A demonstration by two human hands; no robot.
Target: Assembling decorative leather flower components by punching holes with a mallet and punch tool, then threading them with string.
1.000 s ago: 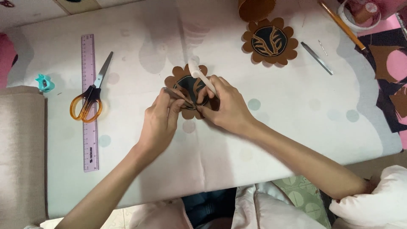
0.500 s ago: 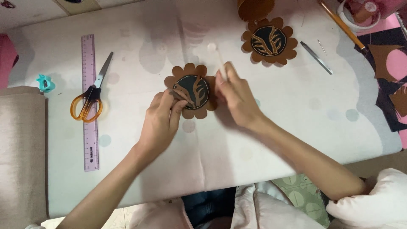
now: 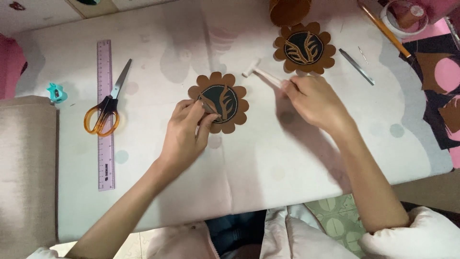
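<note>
Scalloped brown leather coaster (image 3: 219,102) with a dark round centre and tan antler shapes lies flat near the middle of the desk (image 3: 268,158), and I see my left hand (image 3: 184,136) come at it from 7 o'clock. That hand's fingertips (image 3: 201,109) press on the coaster's left part, thumb and forefinger pinched narrow on a small tan piece there; the grip holds the coaster down rather than lifting it.

My right hand (image 3: 314,100) sits at 3 o'clock of the coaster, well apart from it. Its grip is closed around the handle of a small white hammer-like tool (image 3: 262,74), whose head points toward 10 o'clock and lies just above the desk surface; I cannot tell whether the head touches the cloth.

A second scalloped coaster (image 3: 304,48) of the same kind lies at 1 o'clock of the first, just beyond the tool. At 12 o'clock of it stands a brown ribbed cup (image 3: 289,10), partly cut off by the frame edge. A thin metal tool (image 3: 356,66) lies at 3 o'clock of the second coaster.

Far to 9 o'clock, orange-handled scissors (image 3: 105,108) lie across a pink ruler (image 3: 105,115), with a small teal object (image 3: 56,92) beyond them.
</note>
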